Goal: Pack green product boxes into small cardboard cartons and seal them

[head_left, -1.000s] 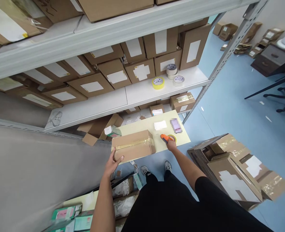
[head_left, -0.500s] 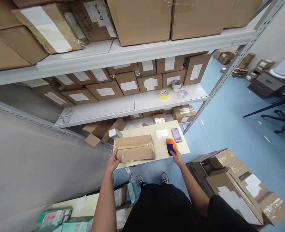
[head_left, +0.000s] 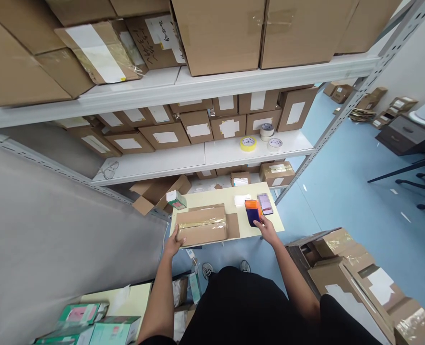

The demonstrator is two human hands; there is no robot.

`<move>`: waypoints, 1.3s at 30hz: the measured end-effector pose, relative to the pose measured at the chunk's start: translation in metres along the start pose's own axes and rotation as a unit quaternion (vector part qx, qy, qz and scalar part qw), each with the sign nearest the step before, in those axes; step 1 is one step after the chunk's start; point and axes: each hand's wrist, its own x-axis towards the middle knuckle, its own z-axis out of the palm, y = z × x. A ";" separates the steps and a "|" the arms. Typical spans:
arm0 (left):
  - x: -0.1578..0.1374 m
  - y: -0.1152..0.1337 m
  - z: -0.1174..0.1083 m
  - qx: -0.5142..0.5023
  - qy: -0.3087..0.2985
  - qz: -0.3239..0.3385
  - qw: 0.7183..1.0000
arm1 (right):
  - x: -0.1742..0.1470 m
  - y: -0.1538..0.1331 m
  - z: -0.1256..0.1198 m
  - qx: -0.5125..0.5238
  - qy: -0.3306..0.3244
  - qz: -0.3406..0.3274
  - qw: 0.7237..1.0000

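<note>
From the head view, a brown cardboard box (head_left: pixel 202 225), sealed with shiny clear tape, lies on the pale desk (head_left: pixel 241 229). The left hand (head_left: pixel 174 242) clasps its near-left corner. The right hand (head_left: pixel 269 229) grips an orange tape dispenser (head_left: pixel 253 212) just beyond it.

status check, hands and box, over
Left hand on near left corner of taped box. Right hand at orange tape dispenser. Phone beside dispenser, clear of box.
</note>
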 end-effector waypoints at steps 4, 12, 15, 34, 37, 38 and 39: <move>0.012 0.018 0.033 -0.020 -0.017 0.013 1.000 | 0.008 -0.024 0.016 0.018 -0.083 -0.020 0.996; 0.020 0.031 0.042 -0.068 -0.012 0.015 0.998 | 0.040 -0.024 0.124 0.094 -0.286 -0.038 0.953; 0.012 0.037 0.042 -0.059 -0.007 -0.002 0.998 | 0.041 -0.011 0.147 0.074 -0.313 -0.030 0.946; -0.065 0.154 0.030 0.008 0.077 0.255 0.964 | 0.031 0.000 0.140 -0.007 -0.289 -0.075 0.954; -0.064 0.157 0.026 -0.003 0.085 0.259 0.962 | 0.032 0.000 0.141 -0.009 -0.291 -0.074 0.954; -0.063 0.157 0.026 -0.006 0.088 0.260 0.962 | 0.032 0.001 0.141 -0.009 -0.293 -0.073 0.953; -0.063 0.157 0.025 -0.006 0.090 0.261 0.961 | 0.032 0.001 0.141 -0.009 -0.294 -0.072 0.953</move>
